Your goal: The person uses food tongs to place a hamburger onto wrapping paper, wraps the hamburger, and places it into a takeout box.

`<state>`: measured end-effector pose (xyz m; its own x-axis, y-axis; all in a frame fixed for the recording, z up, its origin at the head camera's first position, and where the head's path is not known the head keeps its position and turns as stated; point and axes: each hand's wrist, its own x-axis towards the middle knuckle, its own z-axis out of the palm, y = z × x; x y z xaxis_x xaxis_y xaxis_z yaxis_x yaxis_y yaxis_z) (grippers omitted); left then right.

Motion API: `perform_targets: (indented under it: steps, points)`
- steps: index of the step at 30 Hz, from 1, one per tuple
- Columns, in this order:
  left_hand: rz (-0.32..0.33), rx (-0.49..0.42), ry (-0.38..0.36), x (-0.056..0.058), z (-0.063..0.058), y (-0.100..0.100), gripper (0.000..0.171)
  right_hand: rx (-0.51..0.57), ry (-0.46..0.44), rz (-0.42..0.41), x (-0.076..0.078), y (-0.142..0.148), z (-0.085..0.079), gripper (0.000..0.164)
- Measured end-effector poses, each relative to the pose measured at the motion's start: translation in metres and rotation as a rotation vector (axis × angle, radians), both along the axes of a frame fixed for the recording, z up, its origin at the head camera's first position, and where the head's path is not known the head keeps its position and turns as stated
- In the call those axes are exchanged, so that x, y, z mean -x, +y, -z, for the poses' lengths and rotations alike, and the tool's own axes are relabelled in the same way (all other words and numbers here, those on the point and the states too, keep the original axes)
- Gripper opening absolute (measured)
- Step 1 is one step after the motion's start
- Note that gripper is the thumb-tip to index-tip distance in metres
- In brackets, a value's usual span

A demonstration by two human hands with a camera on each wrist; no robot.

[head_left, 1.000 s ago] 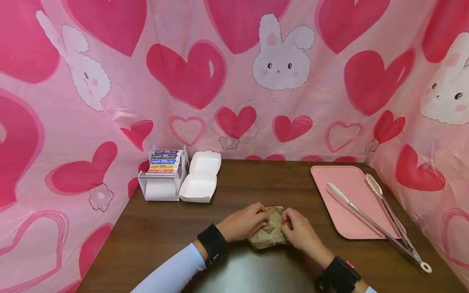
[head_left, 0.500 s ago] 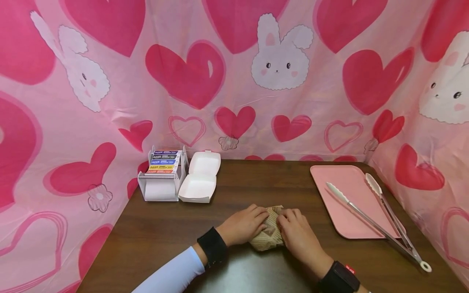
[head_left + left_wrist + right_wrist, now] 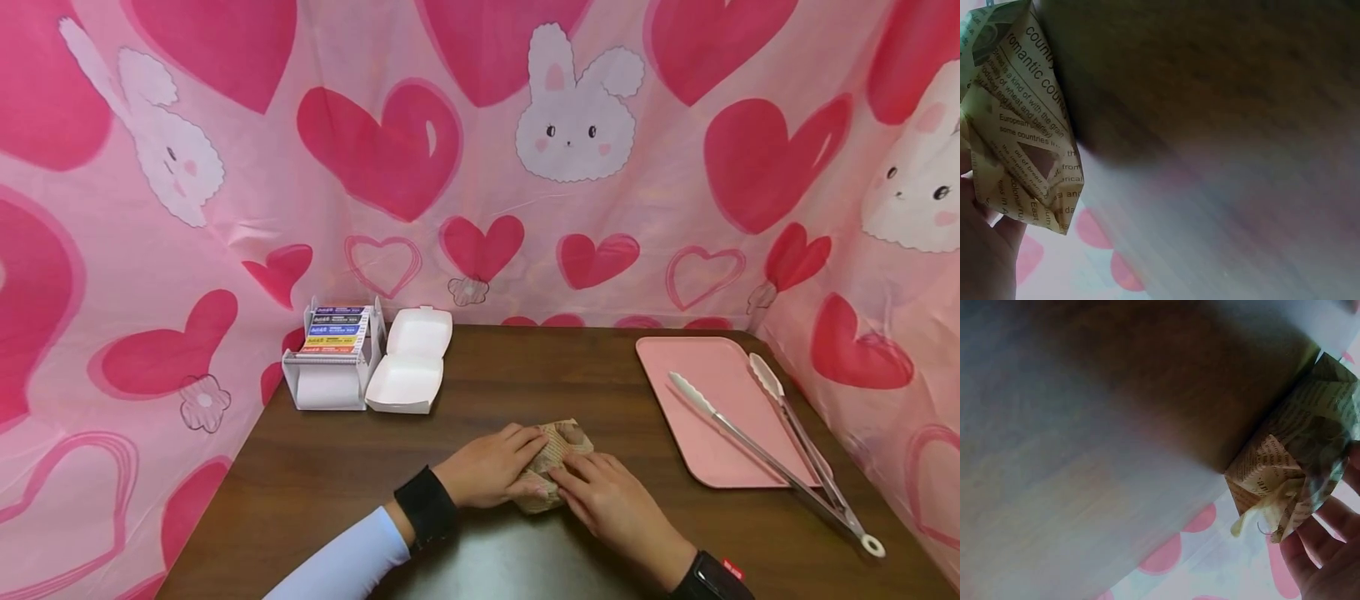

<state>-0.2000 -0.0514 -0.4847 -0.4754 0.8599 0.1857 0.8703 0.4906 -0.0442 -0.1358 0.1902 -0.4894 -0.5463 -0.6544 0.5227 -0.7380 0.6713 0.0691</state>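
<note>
A small bundle in tan newsprint-patterned wrapping paper (image 3: 564,437) lies on the brown table between both hands; its contents are hidden. My left hand (image 3: 491,467) grips its left side, fingers over the top. From the right, my right hand (image 3: 618,504) holds the paper with bent fingers near the middle of the top. Creased, printed folds of the bundle (image 3: 1022,125) fill the left of the left wrist view. In the right wrist view, a loose, pale crumpled end sticks out from the paper (image 3: 1266,481), with the fingers behind it.
A white open clamshell box (image 3: 408,383) stands at the back left beside a white dispenser (image 3: 330,387) with colourful labels. To the right, long metal tongs (image 3: 772,462) lie across a pink tray (image 3: 705,354), their ring end past its edge. Heart-patterned cloth surrounds the table (image 3: 300,467).
My right hand has gone from pinching the bundle's right edge to reaching left over its top. The bundle has turned slightly, and its far right corner shows more.
</note>
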Motion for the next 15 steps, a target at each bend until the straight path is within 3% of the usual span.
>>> perform_targets:
  steps: [8,15]
  points:
    - [-0.008,0.025,0.011,-0.0024,-0.0006,-0.0005,0.081,-0.040,0.020,-0.008,-0.0052,-0.0042,0.0017,0.036]
    - [0.013,0.006,-0.015,-0.0013,0.0005,-0.0028,0.086,-0.013,0.002,-0.015,-0.0068,-0.0067,0.0040,0.041]
